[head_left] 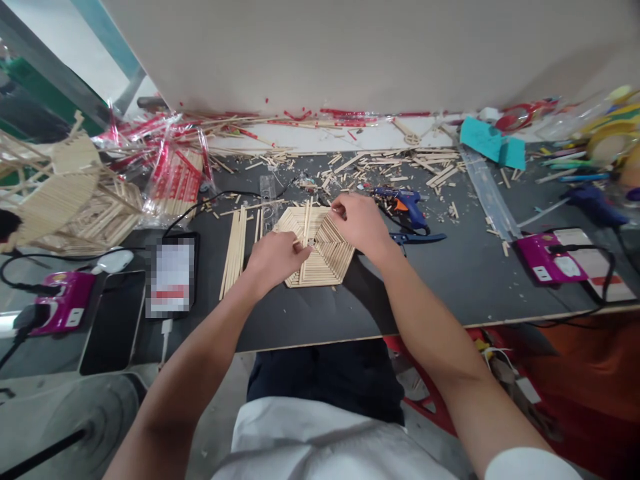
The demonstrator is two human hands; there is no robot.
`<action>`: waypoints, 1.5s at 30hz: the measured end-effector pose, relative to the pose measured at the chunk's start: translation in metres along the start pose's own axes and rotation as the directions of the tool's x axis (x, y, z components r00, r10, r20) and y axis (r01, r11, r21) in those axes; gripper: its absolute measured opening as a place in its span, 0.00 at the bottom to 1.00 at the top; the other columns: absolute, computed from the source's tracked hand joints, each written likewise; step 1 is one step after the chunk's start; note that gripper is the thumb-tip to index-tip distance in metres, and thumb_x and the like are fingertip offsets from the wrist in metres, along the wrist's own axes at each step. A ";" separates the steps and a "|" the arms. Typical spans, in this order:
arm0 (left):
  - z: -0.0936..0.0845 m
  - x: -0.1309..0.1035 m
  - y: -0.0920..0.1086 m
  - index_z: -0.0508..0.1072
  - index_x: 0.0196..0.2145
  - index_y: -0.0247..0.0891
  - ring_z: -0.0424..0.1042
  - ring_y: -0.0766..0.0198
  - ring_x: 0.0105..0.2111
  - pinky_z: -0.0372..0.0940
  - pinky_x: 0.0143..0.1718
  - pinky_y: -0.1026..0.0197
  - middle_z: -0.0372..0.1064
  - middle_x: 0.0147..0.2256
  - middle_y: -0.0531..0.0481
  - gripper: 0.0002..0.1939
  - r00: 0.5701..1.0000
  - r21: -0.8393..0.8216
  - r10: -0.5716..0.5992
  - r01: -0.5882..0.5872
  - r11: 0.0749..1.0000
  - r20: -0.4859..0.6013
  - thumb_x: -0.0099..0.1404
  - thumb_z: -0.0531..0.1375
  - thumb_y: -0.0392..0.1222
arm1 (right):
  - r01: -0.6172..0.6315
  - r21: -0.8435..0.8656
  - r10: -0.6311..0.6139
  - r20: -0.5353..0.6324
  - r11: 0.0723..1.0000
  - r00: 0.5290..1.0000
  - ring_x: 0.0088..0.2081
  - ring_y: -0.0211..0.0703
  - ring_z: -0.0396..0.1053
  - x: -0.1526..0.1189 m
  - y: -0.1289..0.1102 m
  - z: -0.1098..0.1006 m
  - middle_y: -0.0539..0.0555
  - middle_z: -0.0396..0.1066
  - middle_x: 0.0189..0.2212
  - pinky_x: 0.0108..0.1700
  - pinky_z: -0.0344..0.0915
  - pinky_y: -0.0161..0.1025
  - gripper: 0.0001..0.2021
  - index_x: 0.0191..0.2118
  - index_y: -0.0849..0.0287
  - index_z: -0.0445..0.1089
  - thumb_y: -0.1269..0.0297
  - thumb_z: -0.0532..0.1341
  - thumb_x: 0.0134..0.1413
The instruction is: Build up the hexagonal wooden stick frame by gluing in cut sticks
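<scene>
An octagonal panel (320, 277) built of thin wooden sticks in nested rings lies on the dark tabletop in front of me. My left hand (277, 261) rests over its left side, thumb and fingers closed about a loose wooden stick (307, 220) that runs across the panel from top to bottom. At the upper right edge, my right hand (361, 223) has its fingertips pinched together; what is between them is hidden. A small dark gap shows at the panel's centre. Left of the panel lies a bundle of longer sticks (233, 257).
A blue glue gun (407, 203) and blue-handled cutters (425, 238) lie right of the panel. Stick scraps litter the back. Phones (113, 323), purple power strips (550, 259) and cables flank the work. A large stick-built structure (70, 193) stands at left.
</scene>
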State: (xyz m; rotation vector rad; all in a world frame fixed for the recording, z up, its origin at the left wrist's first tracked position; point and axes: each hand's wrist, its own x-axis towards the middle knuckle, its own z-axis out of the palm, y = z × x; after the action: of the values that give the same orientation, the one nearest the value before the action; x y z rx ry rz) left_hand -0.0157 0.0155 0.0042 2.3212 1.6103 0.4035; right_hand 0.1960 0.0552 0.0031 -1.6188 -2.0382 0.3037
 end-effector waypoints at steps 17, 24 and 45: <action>-0.019 -0.001 0.009 0.54 0.18 0.43 0.52 0.65 0.20 0.46 0.25 0.58 0.56 0.18 0.50 0.21 0.965 -0.081 -0.208 0.223 0.971 0.160 0.64 0.58 0.44 | -0.031 0.027 0.025 0.198 0.999 0.980 0.33 0.44 0.72 -0.006 -0.021 0.005 0.58 0.79 0.32 0.37 0.60 0.39 0.07 0.37 0.61 0.76 0.67 0.61 0.63; -0.021 0.000 0.009 0.61 0.27 0.41 0.60 0.67 0.22 0.51 0.27 0.61 0.61 0.21 0.55 0.11 0.996 -0.367 -0.087 0.087 0.926 0.016 0.68 0.55 0.42 | -0.052 0.558 -0.030 0.136 0.829 0.990 0.29 0.39 0.70 -0.005 -0.017 0.013 0.53 0.75 0.29 0.36 0.64 0.38 0.17 0.38 0.60 0.74 0.49 0.63 0.63; -0.014 0.003 0.000 0.75 0.39 0.31 0.79 0.61 0.34 0.75 0.39 0.58 0.79 0.34 0.42 0.22 0.942 -0.925 0.177 0.223 0.307 0.285 0.69 0.63 0.58 | -0.094 0.878 -0.050 0.132 0.469 0.990 0.21 0.31 0.60 -0.005 -0.029 0.014 0.46 0.67 0.21 0.25 0.58 0.33 0.29 0.33 0.60 0.72 0.34 0.70 0.46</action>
State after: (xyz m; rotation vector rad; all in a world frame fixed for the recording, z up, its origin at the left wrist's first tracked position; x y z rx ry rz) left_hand -0.0197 0.0193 0.0172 1.2718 0.7761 0.6739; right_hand 0.1646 0.0445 0.0038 -0.9273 -1.4541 1.2914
